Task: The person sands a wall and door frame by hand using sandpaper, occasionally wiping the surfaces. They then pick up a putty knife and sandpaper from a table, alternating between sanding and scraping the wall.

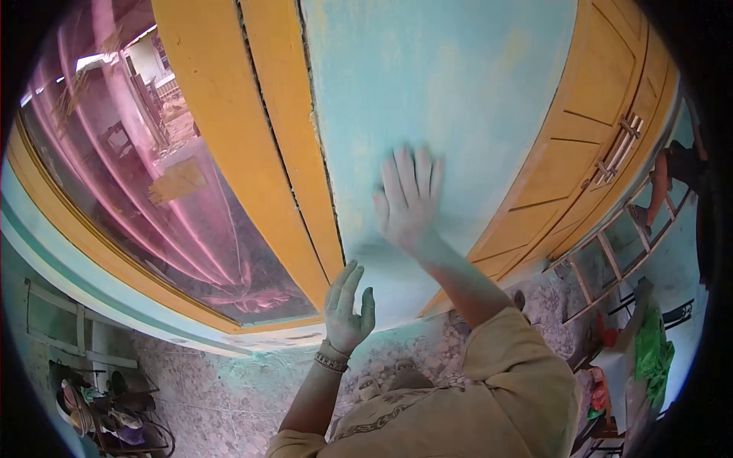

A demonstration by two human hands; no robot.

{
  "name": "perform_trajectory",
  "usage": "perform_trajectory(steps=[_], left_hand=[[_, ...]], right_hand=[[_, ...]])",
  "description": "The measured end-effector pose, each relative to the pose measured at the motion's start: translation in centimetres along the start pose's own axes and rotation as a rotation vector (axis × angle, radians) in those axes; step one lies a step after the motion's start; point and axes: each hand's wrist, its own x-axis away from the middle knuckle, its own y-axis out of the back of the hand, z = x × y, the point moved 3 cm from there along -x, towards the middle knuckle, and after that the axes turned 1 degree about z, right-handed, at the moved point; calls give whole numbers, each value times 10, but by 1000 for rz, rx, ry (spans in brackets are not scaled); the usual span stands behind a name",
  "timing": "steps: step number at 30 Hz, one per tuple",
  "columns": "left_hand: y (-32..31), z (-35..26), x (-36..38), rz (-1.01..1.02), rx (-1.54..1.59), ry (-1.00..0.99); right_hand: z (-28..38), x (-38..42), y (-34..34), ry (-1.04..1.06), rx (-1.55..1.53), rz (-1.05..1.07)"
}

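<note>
My right hand (412,195) lies against the pale blue wall (450,84) with its fingers stretched out and slightly spread. Its palm side is turned to the wall and hidden. Lower and to the left, my left hand (349,309) is raised with fingers extended and thumb apart, holding nothing. It is close to the bottom of the yellow wooden window frame (282,153). A beaded bracelet (331,360) circles the left wrist. Both hands and forearms look dusty. Patchy, lighter marks show on the blue paint.
Left is a window pane (145,175) with a pink curtain behind it. On the right are a yellow door (569,160) with a bolt, a ladder (611,256) with a person's leg (658,191) on it, and a green bag (654,355). The floor (206,389) is rough and speckled.
</note>
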Motion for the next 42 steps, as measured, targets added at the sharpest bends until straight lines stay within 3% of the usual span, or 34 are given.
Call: perform_trajectory(steps=[3,10,14,17,19,21,24,29,31,33,35,38,40,42], left_hand=[[5,-1,3,-54,3,83],[-26,-33,-36,-152,113,-131],[-61,-31,-46,-154,65,-347],[-92,-10,-67,-158,-42,-288],[-108,-4,-75,-150,-310,-320],[-126,1,-78,-172,-599,-240],[-131,0,-82,-321,-696,-182],[-88,-52,-163,-485,-723,-173],[-46,-86,-225,-545,-817,-325],[-10,-117,-273,-401,-653,-280],[-1,-115,-292,-534,-851,-427],[-2,-97,-273,-551,-1213,-467],[-25,-83,-224,-527,-758,-401],[-56,-42,-156,-432,-790,-181]], right_hand=[[0,33,-8,14,-23,-39],[-14,25,18,-127,-202,-61],[-31,8,36,-49,-78,-81],[-45,15,32,7,-76,-10],[-65,22,36,84,-156,34],[-98,31,60,-11,-226,9],[-166,66,77,-254,-246,-34],[-243,139,64,-388,-191,96],[-246,152,48,-487,-268,75],[-249,162,46,-518,-287,101],[-256,165,36,-494,-380,86],[-259,178,33,-421,-451,45],[-266,184,35,-357,-312,58],[-267,181,33,-319,-487,4]])
